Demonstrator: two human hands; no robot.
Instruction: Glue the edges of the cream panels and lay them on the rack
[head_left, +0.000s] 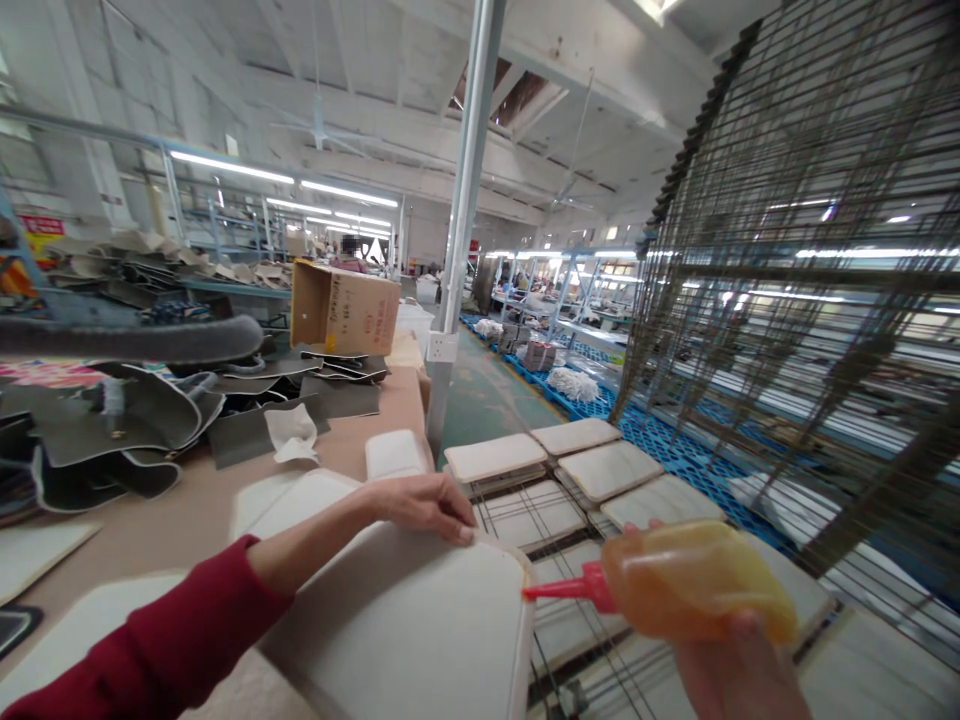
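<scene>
This is a factory workshop. Rows of tube lights (232, 168) run overhead. A wire rack (802, 277) stands near stacked pale panels (495, 457).

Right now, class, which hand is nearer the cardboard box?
Left. The left hand, at the white panel's edge, is in front of the box; the right hand, holding the bottle, is farther right.

The squeeze bottle (697, 580) was glossy, translucent plastic with a smooth plastic nozzle (598, 588). Left of the bottle, the panel (420, 620) looked matt and smooth; beyond the bottle, the upright rack (817, 278) was metal wire and the carton (364, 312) matt cardboard.
</scene>
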